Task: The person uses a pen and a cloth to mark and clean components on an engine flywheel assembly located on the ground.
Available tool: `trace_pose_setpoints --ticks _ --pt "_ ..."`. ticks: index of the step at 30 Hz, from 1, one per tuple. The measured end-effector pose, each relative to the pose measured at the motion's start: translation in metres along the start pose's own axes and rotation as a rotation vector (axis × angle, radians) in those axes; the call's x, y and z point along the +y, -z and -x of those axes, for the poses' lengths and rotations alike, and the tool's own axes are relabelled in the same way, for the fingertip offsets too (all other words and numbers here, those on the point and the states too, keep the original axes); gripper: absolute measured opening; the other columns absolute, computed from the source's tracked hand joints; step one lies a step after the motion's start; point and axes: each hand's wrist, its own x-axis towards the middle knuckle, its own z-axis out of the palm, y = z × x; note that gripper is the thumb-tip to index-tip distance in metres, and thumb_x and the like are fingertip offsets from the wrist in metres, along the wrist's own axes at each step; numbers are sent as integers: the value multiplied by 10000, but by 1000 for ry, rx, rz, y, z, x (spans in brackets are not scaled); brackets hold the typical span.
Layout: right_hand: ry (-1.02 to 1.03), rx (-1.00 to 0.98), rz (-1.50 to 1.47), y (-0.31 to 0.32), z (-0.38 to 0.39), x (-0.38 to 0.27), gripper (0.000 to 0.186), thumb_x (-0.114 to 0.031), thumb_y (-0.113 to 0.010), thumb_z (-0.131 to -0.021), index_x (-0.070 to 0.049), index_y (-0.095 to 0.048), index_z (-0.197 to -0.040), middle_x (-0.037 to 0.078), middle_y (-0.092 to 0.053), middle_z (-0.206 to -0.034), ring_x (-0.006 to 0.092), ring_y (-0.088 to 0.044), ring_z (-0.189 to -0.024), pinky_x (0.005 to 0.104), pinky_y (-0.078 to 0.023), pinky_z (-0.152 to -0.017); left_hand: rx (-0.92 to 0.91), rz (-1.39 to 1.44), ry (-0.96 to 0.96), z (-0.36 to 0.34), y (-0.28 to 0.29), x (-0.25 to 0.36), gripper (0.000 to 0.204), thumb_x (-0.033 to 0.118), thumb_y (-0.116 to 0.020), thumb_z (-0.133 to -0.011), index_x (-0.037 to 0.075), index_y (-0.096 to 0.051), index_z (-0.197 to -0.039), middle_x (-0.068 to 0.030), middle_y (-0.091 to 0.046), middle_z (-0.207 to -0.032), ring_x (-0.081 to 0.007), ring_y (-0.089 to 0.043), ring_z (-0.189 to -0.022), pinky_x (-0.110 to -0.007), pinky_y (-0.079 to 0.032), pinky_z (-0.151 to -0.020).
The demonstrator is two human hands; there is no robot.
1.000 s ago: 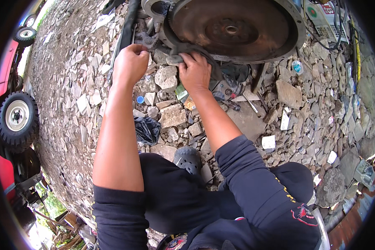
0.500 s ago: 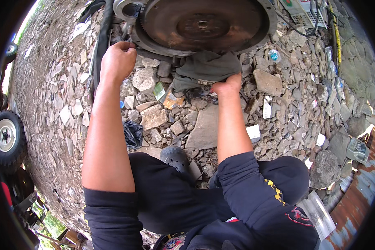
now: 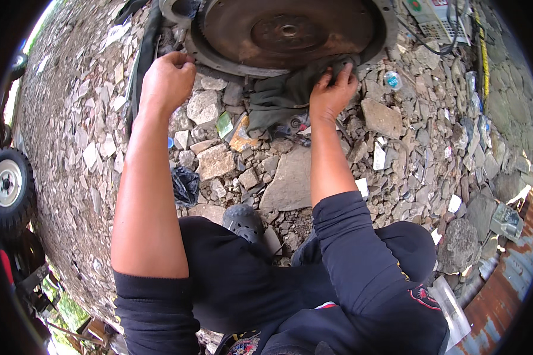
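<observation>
A large rusty-brown flywheel [image 3: 231,41] sits in a grey metal housing in front of me. My right hand [image 3: 333,94] is on a dark grey-green cloth [image 3: 278,97] at the housing's lower right rim. Its fingers are bent and partly apart against the cloth, which hangs leftward below the rim. My left hand [image 3: 169,83] is curled closed beside the lower left rim. Whatever lies inside those fingers is hidden from view.
Broken stones and tile pieces cover the ground, with a flat slab [image 3: 287,180] before my feet. A black plastic bag [image 3: 185,186] lies near my left forearm. At far left stands a wheel [image 3: 9,182]; rusty corrugated sheet [image 3: 503,278] lies at lower right.
My right hand has moved up and slightly right, turning so its fingers show, and part of the cloth has shifted up along the rim. The left hand stays about where it was.
</observation>
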Motion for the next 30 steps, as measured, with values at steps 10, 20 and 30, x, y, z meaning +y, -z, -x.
trace_pose_setpoints --ticks 10,20,30 --pt "-522 -440 34 -12 45 -35 654 -204 -469 -904 -77 -214 -1492 327 -640 -974 487 -625 -901 526 -493 -801 11 37 -8 -6 3 -20 345 238 -568 -829 65 -693 -1100 -172 -707 -980 -267 -679 -933 -339 -497 -872" --pt "-631 -788 -165 -30 44 -114 430 -241 -512 -832 80 -591 -1106 341 -636 -994 464 -620 -1001 493 -480 -910 -4 8 -2 -5 15 -29 348 226 -557 -820 52 -696 -1087 -172 -708 -949 -272 -682 -886 -335 -504 -838" --pt "-359 -1037 -761 -12 45 -157 288 -232 -542 -794 -37 -698 -937 280 -644 -833 415 -647 -850 476 -509 -794 45 23 -2 -11 16 -38 338 223 -565 -827 64 -701 -1092 -129 -718 -919 -199 -677 -827 -314 -505 -789"
